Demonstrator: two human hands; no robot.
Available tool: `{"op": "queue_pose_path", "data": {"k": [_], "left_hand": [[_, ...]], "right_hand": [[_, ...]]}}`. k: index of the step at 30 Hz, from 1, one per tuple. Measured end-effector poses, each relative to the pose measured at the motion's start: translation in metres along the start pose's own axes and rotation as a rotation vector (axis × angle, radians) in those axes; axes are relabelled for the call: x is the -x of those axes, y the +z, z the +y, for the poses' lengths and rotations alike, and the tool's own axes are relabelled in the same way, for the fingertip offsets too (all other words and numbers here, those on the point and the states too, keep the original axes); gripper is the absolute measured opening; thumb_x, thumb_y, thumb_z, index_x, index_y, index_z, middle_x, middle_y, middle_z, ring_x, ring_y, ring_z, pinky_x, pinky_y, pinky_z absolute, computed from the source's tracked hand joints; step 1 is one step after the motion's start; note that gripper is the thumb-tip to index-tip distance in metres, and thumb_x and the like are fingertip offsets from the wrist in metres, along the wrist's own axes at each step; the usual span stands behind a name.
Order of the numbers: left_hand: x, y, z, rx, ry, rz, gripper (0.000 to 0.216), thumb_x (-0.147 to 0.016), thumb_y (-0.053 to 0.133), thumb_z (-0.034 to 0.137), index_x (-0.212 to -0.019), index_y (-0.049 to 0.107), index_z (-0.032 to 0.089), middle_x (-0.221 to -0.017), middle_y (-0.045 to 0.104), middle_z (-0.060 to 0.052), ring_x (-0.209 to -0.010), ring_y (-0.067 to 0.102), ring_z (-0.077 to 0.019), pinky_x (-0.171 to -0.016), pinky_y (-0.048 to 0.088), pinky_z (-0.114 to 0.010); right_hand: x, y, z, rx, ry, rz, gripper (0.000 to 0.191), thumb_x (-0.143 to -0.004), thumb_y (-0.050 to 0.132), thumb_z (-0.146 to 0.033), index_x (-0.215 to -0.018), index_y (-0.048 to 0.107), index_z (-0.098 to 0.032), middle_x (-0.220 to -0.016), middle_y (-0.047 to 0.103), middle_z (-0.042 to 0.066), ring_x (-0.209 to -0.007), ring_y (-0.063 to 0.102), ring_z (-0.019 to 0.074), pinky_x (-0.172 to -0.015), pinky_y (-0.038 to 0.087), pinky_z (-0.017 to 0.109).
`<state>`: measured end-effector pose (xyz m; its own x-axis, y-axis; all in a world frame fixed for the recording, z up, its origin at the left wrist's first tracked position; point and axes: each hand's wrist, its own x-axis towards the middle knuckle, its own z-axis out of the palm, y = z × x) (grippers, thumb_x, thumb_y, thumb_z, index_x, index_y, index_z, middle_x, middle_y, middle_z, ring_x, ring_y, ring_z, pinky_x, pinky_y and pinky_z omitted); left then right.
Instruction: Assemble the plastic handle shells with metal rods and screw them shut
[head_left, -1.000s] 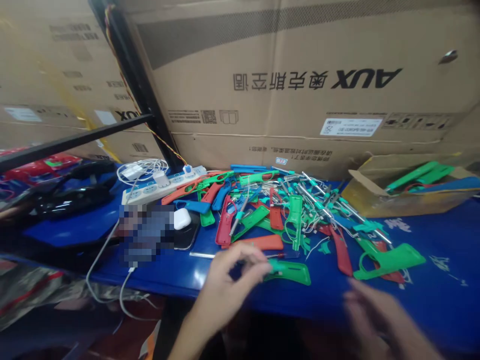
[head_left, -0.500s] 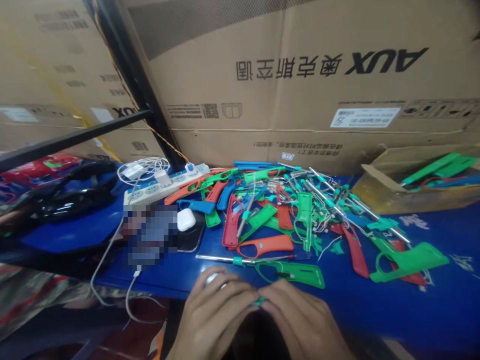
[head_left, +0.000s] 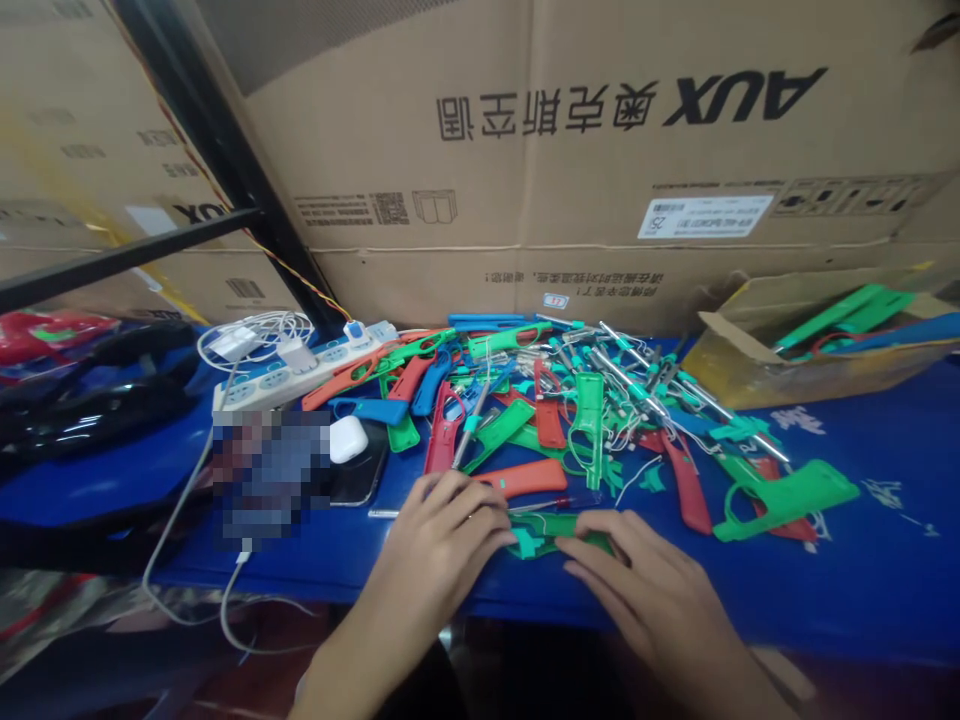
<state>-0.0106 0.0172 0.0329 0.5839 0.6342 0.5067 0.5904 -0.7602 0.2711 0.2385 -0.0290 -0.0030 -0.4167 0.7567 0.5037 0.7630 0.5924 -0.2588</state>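
My left hand point(head_left: 454, 525) is closed, fingertips pinched at a small teal plastic piece point(head_left: 529, 543). That piece lies over the front of a green lighter handle shell point(head_left: 561, 524) near the table's front edge. My right hand point(head_left: 649, 575) has its fingers around the rear end of the same shell, thumb on the near side. A thin metal tube point(head_left: 382, 514) sticks out to the left from behind my left hand. Just beyond my hands lies an orange handle shell point(head_left: 529, 479). My fingers hide part of the green shell.
Behind are piled handle shells, metal lighter tubes point(head_left: 626, 378) and wires. At right stands an open carton point(head_left: 817, 375) holding more shells. A power strip point(head_left: 300, 370), white earbud case point(head_left: 348, 439) and phone point(head_left: 364, 480) lie left. Large cardboard boxes point(head_left: 525, 180) rise behind the table.
My hands have moved forward from the table's front edge to the green handle shell. The teal piece, earlier between both hands' fingertips, is now at the shell. The view has shifted slightly.
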Motion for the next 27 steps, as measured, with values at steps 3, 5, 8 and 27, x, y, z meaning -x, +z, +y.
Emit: {"op": "queue_pose_path", "data": {"k": [3,5,8,27], "left_hand": [[-0.004,-0.002,-0.004,-0.105,0.05,-0.083,0.017,-0.104,0.057,0.025,-0.095,0.07,0.019,-0.103,0.074,-0.002,-0.095,0.061,-0.0212,-0.083,0.042,-0.036],[-0.006,-0.002,-0.005,-0.157,0.068,-0.129,0.019,-0.104,0.054,0.024,-0.094,0.069,0.019,-0.102,0.073,-0.003,-0.094,0.06,-0.0218,-0.083,0.041,-0.036],[-0.008,0.0,-0.005,-0.21,0.092,-0.156,0.021,-0.106,0.052,0.023,-0.095,0.069,0.018,-0.102,0.072,-0.004,-0.093,0.059,-0.022,-0.082,0.04,-0.036],[-0.017,0.007,-0.014,-0.063,0.04,-0.152,0.017,-0.101,0.062,0.03,-0.089,0.065,0.018,-0.094,0.069,-0.001,-0.086,0.054,-0.0198,-0.076,0.033,-0.034]], "right_hand": [[-0.002,0.0,-0.001,-0.022,0.009,-0.059,0.028,-0.108,0.043,-0.024,-0.111,0.071,-0.023,-0.103,0.07,0.005,-0.084,0.064,0.0191,-0.071,0.053,0.031],[-0.002,-0.001,0.0,-0.034,0.003,-0.059,0.032,-0.106,0.041,-0.017,-0.114,0.07,-0.023,-0.103,0.071,0.005,-0.084,0.064,0.019,-0.072,0.053,0.031],[0.0,-0.003,0.002,-0.047,-0.005,-0.055,0.038,-0.101,0.04,-0.008,-0.118,0.07,-0.024,-0.104,0.071,0.005,-0.085,0.064,0.0183,-0.073,0.054,0.03],[-0.005,-0.006,0.004,-0.181,0.044,-0.098,0.038,-0.101,0.042,-0.008,-0.118,0.073,-0.024,-0.107,0.072,0.006,-0.089,0.066,0.0181,-0.074,0.058,0.031]]}}
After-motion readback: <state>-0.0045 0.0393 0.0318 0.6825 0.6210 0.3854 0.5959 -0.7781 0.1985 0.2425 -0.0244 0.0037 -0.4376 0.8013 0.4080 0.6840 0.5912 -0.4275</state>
